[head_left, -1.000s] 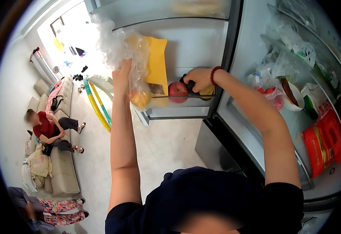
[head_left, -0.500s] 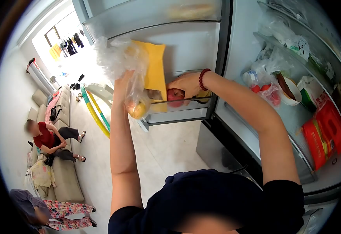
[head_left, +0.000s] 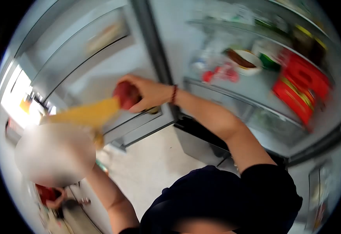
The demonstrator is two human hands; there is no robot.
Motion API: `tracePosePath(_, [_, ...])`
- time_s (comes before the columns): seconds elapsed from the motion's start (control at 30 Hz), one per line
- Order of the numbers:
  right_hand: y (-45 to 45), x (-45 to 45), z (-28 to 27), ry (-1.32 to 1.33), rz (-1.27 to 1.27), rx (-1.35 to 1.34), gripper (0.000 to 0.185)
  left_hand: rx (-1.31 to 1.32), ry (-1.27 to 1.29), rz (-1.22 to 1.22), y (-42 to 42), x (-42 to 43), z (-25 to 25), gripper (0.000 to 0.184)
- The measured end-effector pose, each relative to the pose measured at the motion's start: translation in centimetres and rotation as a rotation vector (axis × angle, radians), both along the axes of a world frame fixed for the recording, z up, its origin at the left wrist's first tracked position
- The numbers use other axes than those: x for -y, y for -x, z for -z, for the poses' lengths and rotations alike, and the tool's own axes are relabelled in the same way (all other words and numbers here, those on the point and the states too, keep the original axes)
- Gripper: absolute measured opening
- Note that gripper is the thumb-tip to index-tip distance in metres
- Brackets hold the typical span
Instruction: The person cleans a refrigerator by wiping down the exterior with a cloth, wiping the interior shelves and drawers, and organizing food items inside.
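Observation:
My right hand (head_left: 149, 93) is wrapped round a red apple (head_left: 126, 95), raised above the shelf on the fridge door (head_left: 139, 126). A yellow sheet or packet (head_left: 88, 113) stretches from beside the apple toward the left, smeared by motion. A pale blurred patch covers my left hand and the things about it, so its fingers and whatever they hold are hidden. Something yellowish (head_left: 98, 139) shows at the patch's right edge.
At the right, the fridge shelf (head_left: 256, 91) bears a white bowl (head_left: 245, 62), red items in clear plastic (head_left: 221, 74) and a red package (head_left: 303, 85). A partly hidden person in red (head_left: 47, 194) is at the lower left.
The view has swung to the right. My right hand has lifted the apple out of the door shelf. My left arm has moved left and down, and the yellow sheet now lies more level.

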State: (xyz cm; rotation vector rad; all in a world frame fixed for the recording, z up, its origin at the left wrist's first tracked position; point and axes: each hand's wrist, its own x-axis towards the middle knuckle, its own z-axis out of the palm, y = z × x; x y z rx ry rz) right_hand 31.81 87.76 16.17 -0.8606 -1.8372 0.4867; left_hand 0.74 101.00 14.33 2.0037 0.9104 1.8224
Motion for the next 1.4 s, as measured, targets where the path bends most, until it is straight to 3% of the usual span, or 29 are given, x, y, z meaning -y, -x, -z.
tracePosePath(0.13, [-1.7,7.2,-0.5,-0.090,0.073,-0.006,0.076,0.110,-0.141,0.051,-1.6,4.8,-1.4,0.038])
tracePosePath(0.17, [-2.5,9.2,-0.6,0.007,0.048,-0.059,0.075,0.148,-0.169,0.087,-2.3,6.4,-1.6,0.037])
tracePosePath(0.27, [-5.6,14.2,0.4,0.007,0.274,-0.023,0.074,0.234,-0.118,0.387,-5.9,11.2,-1.8,0.036])
tracePosePath(0.33, [-9.3,16.7,2.0,-0.014,0.455,0.023,0.073,0.248,0.056,0.690,-10.0,14.1,-1.3,0.035])
tracePosePath(0.4, [-12.2,21.2,2.2,0.242,0.585,-0.149,0.074,0.208,0.311,0.916,-15.3,15.7,-0.6,0.035])
tracePosePath(0.47, [-16.4,23.9,4.5,-0.066,0.820,-0.113,0.072,0.096,0.531,0.948,-22.2,15.2,-0.1,0.035])
tracePosePath(0.53, [-19.7,27.8,5.0,0.093,0.968,-0.275,0.071,0.107,0.649,0.968,-29.6,17.6,-0.7,0.035])
tracePosePath(0.6, [-21.9,31.2,4.7,0.199,1.408,0.141,0.071,0.244,0.652,1.076,-36.0,23.2,-2.0,0.031])
tracePosePath(0.63, [-22.8,32.2,4.4,0.249,1.614,0.363,0.071,0.350,0.794,1.173,-38.8,24.3,-1.6,0.033])
tracePosePath(0.73, [-25.9,33.7,4.1,0.439,1.663,0.693,0.070,0.442,1.053,1.247,-45.4,26.4,0.6,0.034])
tracePosePath(0.9, [-30.8,34.1,5.7,0.672,1.668,0.928,0.047,0.465,1.229,1.238,-50.9,28.0,2.9,0.036])
tracePosePath(1.0, [-31.1,34.1,6.2,0.547,1.654,0.941,0.043,0.483,1.263,1.225,-52.4,27.6,3.9,0.036])
tracePosePath(1.13, [-29.9,35.7,6.3,0.045,1.556,0.702,0.049,0.512,1.137,1.262,-52.7,28.1,4.5,0.032])
tracePosePath(1.17, [-28.2,36.4,5.5,0.199,1.379,0.337,0.051,0.526,1.093,1.257,-52.8,28.0,5.4,0.031])
tracePosePath(1.27, [-26.4,35.7,5.6,0.368,1.197,-0.243,0.056,0.541,0.989,1.273,-54.0,27.4,7.9,0.029])
tracePosePath(1.4, [-26.6,33.5,7.7,0.296,1.563,0.016,0.049,0.361,0.953,1.303,-53.9,28.0,8.6,0.030])
